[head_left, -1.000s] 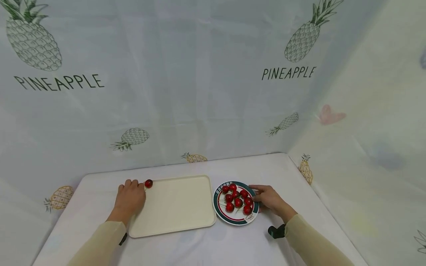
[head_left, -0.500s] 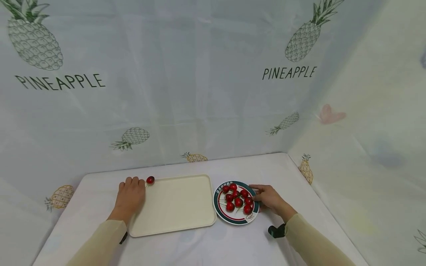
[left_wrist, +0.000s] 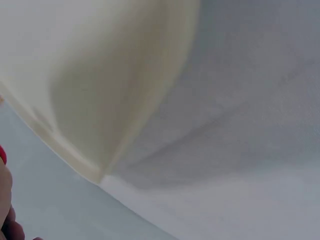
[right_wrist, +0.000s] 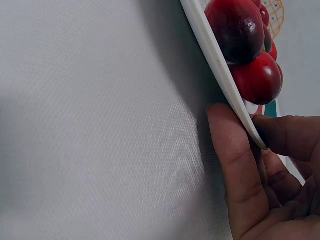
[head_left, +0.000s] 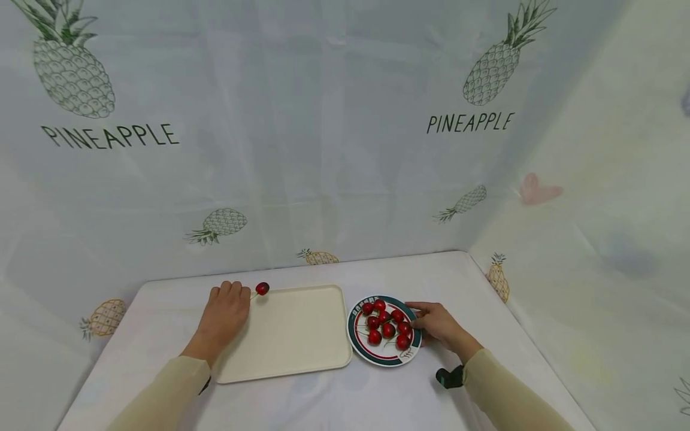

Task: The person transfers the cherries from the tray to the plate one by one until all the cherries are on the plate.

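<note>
At the back left corner of the cream tray (head_left: 291, 335), my left hand (head_left: 226, 314) pinches a red cherry (head_left: 262, 288) by its thin stem. The cherry hangs out past the fingertips, over the tray's back edge. Only part of that hand (left_wrist: 6, 200) and a sliver of red show at the border of the left wrist view. My right hand (head_left: 439, 323) grips the right rim of a round plate (head_left: 353, 329) with a dark green border. Several red cherries (right_wrist: 257, 80) lie on this plate. In the right wrist view, thumb and fingers lie on either side of the rim.
The tray and plate stand side by side on a white-covered table (head_left: 302, 407), their edges close together. Behind and to the right rise fabric walls (head_left: 323, 149) printed with pineapples. A dark strap piece (head_left: 450, 377) hangs beneath the right wrist.
My left hand has moved right and slightly back along the tray's left side, carrying the cherry over the back edge. The right hand keeps its hold on the plate. The head view shifted slightly.
</note>
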{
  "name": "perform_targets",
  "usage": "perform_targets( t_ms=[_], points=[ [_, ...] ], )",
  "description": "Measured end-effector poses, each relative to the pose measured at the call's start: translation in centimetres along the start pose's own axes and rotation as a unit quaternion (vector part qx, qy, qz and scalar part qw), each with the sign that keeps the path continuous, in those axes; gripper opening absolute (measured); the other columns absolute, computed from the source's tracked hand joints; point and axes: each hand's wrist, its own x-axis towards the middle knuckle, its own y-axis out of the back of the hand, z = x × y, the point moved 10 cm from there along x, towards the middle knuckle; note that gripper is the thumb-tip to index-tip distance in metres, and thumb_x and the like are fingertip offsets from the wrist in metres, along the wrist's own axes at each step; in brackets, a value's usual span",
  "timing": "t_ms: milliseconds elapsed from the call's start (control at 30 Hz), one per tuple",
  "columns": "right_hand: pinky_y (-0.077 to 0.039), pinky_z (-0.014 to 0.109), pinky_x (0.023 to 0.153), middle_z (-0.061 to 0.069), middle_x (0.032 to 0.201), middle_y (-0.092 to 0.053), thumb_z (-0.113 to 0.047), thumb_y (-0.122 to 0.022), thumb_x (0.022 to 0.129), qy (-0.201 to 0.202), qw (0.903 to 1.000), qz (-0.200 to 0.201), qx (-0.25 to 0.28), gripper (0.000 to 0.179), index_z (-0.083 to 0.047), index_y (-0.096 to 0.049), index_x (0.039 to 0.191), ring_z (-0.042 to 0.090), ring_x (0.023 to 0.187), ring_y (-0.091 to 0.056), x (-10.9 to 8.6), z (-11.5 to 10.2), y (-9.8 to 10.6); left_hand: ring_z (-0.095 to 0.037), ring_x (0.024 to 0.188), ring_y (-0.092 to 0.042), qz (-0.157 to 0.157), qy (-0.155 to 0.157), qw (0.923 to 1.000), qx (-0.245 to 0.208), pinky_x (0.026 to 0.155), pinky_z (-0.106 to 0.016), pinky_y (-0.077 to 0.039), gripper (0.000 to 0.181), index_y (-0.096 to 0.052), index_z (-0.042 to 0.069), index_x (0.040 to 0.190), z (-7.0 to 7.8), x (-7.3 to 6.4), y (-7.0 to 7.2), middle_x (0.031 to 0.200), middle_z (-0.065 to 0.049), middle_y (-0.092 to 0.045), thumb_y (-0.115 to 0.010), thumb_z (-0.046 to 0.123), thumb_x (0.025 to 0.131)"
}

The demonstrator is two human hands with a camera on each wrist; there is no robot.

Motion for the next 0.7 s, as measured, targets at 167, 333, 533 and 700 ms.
perform_targets(
  t_ms=[167, 333, 533, 700],
  points=[
    [-0.06, 0.037, 0.061, 0.023, 0.136, -0.064, -0.001, -0.069, 0.097, 0.003, 1.0, 0.001, 0.002, 0.052, -0.009, -0.06, 0.147, 0.023, 0.08, -0.068, -0.2, 0.1, 0.1, -0.031, 0.084, -0.041, -0.008, -0.018, 0.9998, -0.002, 0.076, -0.045, -0.038, 0.014, -0.053, -0.002, 0.1, 2.3, 0.8, 0.9, 0.087, -0.011, -0.043, -0.067, -0.001, 0.098],
    [-0.06, 0.036, 0.06, 0.022, 0.135, -0.064, -0.001, -0.069, 0.096, 0.003, 1.0, 0.003, -0.002, 0.052, -0.009, -0.06, 0.147, 0.023, 0.08, -0.067, -0.2, 0.1, 0.1, -0.029, 0.084, -0.04, -0.004, -0.045, 0.9989, -0.005, 0.077, -0.043, -0.038, 0.015, -0.054, -0.001, 0.102, 5.6, 1.6, 2.2, 0.088, -0.01, -0.044, -0.068, 0.006, 0.101],
    [-0.059, 0.036, 0.06, 0.019, 0.127, -0.066, -0.002, -0.069, 0.096, 0.005, 1.0, 0.003, -0.003, 0.052, -0.009, -0.06, 0.147, 0.023, 0.079, -0.066, -0.1, 0.2, 0.2, -0.027, 0.083, -0.038, 0.006, -0.081, 0.9965, -0.018, 0.076, -0.042, -0.038, 0.018, -0.054, 0.001, 0.099, 10.0, 2.8, 3.5, 0.088, -0.01, -0.045, -0.066, 0.013, 0.103],
    [-0.06, 0.036, 0.06, 0.019, 0.127, -0.067, -0.002, -0.069, 0.097, 0.008, 1.0, 0.002, -0.001, 0.052, -0.008, -0.06, 0.148, 0.023, 0.079, -0.067, -0.1, 0.1, 0.1, -0.026, 0.084, -0.038, 0.007, -0.106, 0.994, -0.026, 0.078, -0.041, -0.038, 0.015, -0.054, 0.003, 0.099, 13.6, 3.9, 3.9, 0.089, -0.008, -0.045, -0.063, 0.014, 0.105]
  ],
)
